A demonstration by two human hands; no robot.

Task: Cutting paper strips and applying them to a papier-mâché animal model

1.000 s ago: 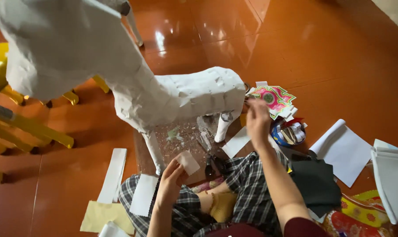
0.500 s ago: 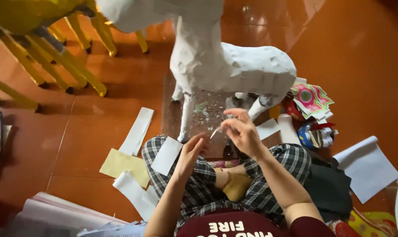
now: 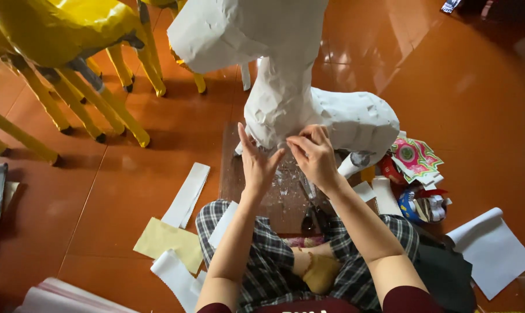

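Note:
A large white paper-covered animal figure (image 3: 338, 116) stands on a brown board (image 3: 230, 174) in front of my crossed legs. My left hand (image 3: 256, 162) is flat against the figure's chest, fingers spread. Beside it, my right hand (image 3: 316, 153) presses bent fingertips onto the same chest area; I cannot see whether a paper piece lies under them. Dark scissors (image 3: 310, 215) lie on the board below my right wrist.
White paper strips (image 3: 187, 194) and a yellow sheet (image 3: 167, 240) lie on the orange floor at my left. A pile of patterned coloured paper (image 3: 416, 156), a small container (image 3: 420, 204) and a white sheet (image 3: 494, 250) sit on my right. A yellow figure's legs (image 3: 83, 98) stand at the upper left.
My right hand left the coloured paper pile and came to the figure's chest. My left hand rose from my lap to the chest. The view shifted left and lower.

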